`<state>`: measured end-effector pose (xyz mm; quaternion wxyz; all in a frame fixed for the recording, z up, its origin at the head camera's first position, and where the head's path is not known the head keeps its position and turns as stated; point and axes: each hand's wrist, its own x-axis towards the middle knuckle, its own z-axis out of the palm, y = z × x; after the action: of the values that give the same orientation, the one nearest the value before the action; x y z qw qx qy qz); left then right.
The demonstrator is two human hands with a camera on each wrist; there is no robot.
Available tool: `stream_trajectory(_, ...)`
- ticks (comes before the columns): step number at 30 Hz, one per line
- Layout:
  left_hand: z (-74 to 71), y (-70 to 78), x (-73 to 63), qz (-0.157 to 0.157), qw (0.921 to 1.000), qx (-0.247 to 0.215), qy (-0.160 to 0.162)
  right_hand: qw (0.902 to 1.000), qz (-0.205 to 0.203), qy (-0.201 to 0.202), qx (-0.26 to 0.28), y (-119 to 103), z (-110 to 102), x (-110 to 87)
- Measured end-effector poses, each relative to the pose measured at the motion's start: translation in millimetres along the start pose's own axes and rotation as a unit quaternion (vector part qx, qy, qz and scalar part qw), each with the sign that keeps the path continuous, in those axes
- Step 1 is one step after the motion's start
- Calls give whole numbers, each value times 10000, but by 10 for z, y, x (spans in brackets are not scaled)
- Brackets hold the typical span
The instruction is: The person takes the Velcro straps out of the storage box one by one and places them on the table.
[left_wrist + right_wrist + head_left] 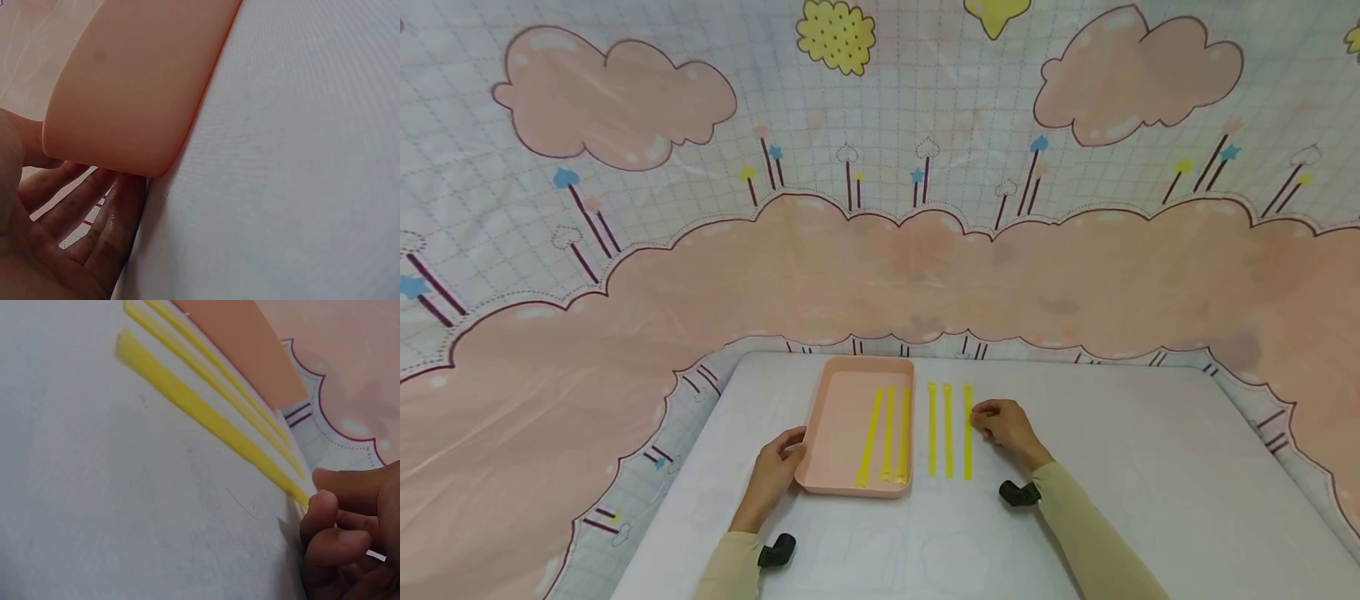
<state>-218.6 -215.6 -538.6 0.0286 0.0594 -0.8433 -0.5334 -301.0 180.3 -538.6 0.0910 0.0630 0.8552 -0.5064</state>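
A shallow pink tray (835, 429) lies on the table, with three slim yellow strips (888, 433) lengthwise in its right half. My left hand (772, 468) holds the tray's left edge near the front corner; in the left wrist view the thumb is at the rim and the fingers spread along the outer wall (125, 94). Right of the tray, two more yellow strips (948, 433) lie side by side. Beside them is a third yellow strip (967, 450), pinched between the thumb and forefinger of my right hand (1009, 429), towards its far end in the right wrist view.
The white table (1120, 475) stretches away to the right of the strips. A cloud-patterned curtain (925, 275) hangs behind and along the sides of the table. Black devices (1019, 493) are strapped to both wrists.
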Motion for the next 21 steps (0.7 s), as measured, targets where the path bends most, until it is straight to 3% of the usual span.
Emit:
stream_trajectory(11,2,-20,20,90,9999,61,2,9989,-81,-275,361,-50,-100,-84)
stream_trajectory(21,-4,-9,2,134,9999,53,-7,9945,-767,-506,512,-223,-174,-271)
